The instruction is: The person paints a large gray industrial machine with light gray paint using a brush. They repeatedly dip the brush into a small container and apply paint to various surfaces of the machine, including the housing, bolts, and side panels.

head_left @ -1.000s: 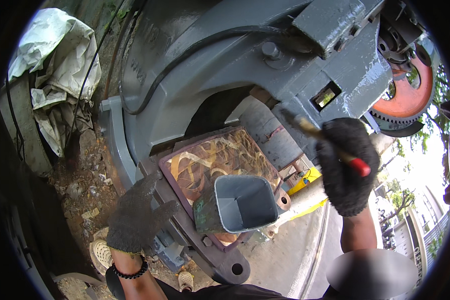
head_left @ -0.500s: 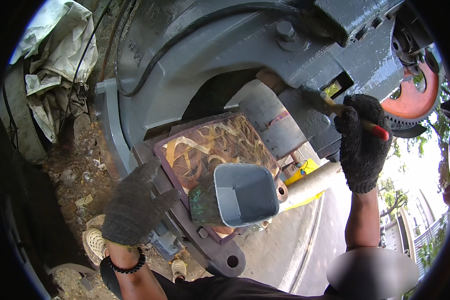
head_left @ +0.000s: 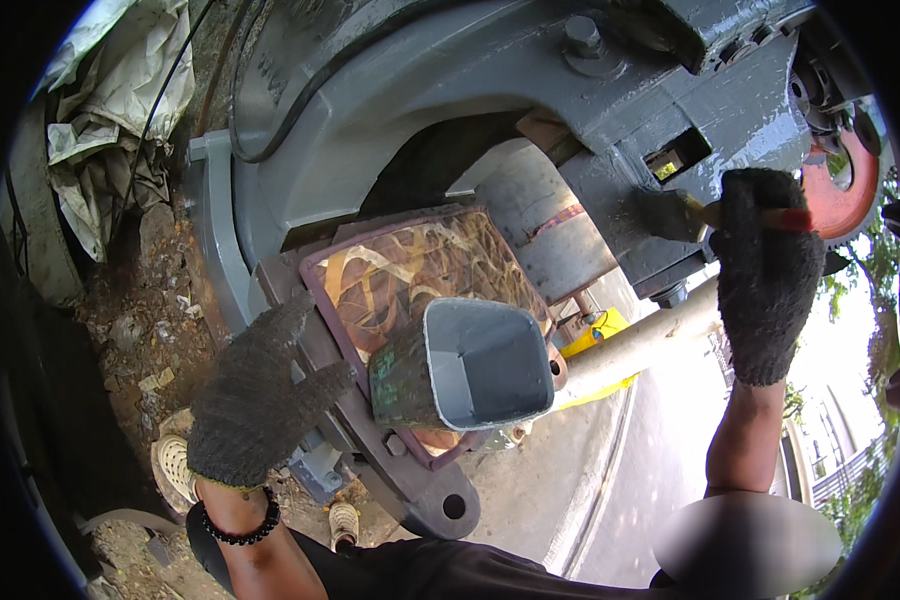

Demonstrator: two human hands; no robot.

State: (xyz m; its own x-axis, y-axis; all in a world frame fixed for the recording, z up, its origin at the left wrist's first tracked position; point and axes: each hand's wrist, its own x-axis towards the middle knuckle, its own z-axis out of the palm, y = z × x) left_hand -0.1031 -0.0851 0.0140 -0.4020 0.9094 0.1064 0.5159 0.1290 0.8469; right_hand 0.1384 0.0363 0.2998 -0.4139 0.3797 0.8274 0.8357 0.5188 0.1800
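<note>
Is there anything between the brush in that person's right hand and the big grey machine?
Nothing visible is. The gloved right hand grips the brush, its bristles right up by the grey machine; whether they touch is hard to tell. The square-mouthed container sits lower left, out of that line.

Machine (head_left: 530,85), upper centre: painted metal, glossy. Container (head_left: 400,380), centre: smooth inside, rough-looking outside. Gloves (head_left: 245,400), left and right: matt, rough cloth.

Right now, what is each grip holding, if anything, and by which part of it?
The right grip holds a paintbrush by its red-ended handle. The left grip, thumb and fingers apart, holds nothing that can be seen.
</note>
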